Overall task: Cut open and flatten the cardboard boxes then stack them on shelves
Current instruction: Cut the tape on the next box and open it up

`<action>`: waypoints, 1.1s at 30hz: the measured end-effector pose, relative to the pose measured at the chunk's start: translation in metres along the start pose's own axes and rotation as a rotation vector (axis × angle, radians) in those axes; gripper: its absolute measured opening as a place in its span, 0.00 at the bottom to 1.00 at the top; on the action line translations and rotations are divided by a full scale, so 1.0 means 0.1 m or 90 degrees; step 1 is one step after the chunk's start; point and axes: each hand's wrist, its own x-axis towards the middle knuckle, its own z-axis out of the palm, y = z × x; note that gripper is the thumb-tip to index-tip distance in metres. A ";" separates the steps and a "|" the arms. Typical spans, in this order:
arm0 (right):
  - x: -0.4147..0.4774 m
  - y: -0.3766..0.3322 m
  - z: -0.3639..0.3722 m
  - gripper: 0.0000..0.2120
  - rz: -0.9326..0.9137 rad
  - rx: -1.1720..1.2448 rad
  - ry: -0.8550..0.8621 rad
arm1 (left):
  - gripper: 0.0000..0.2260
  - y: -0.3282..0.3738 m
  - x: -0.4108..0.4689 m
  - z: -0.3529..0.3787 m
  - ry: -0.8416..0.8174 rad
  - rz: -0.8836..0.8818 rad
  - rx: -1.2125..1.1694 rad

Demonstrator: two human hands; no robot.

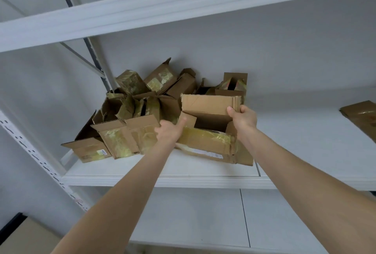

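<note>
Gripping a cardboard box (209, 105) at centre frame, both hands reach onto the middle shelf (162, 180). Right hand (243, 118) curls round the box's upper right flap edge, thumb on the front face. Left hand (171, 132) pinches the lower left flap, thumb flat on its front, other fingers hidden behind. Box sits at the right end of a messy pile of taped boxes (130, 115), centre-left, touching it. Not flat yet, cavity open toward the person. My read: keep both grips on opposite corners, lift clear of the pile before pulling so neighbours don't tumble, mind loose tape snagging. A flattened piece (360, 115) lies at far right, well apart.
</note>
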 end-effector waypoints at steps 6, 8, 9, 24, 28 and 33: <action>-0.27 0.05 0.15 0.05 -0.079 -0.044 -0.003 | 0.55 0.02 -0.03 0.20 -0.047 -0.153 -0.136; -0.32 0.07 0.15 0.05 -0.089 -0.063 -0.013 | 0.51 -0.03 0.02 0.20 -0.041 -0.178 -0.214; -0.34 0.07 0.13 0.05 -0.089 -0.065 -0.016 | 0.46 -0.06 0.04 0.20 -0.042 -0.183 -0.250; -0.13 -0.04 0.14 0.17 0.030 0.066 0.039 | 0.12 -0.26 -0.27 -0.07 -0.172 -0.055 -0.437; -0.11 -0.08 0.12 0.17 0.074 0.110 0.046 | 0.08 -0.33 -0.34 -0.09 -0.201 -0.032 -0.481; -0.10 -0.06 0.12 0.16 0.045 0.065 0.032 | 0.06 -0.39 -0.31 -0.04 -0.199 -0.047 -0.494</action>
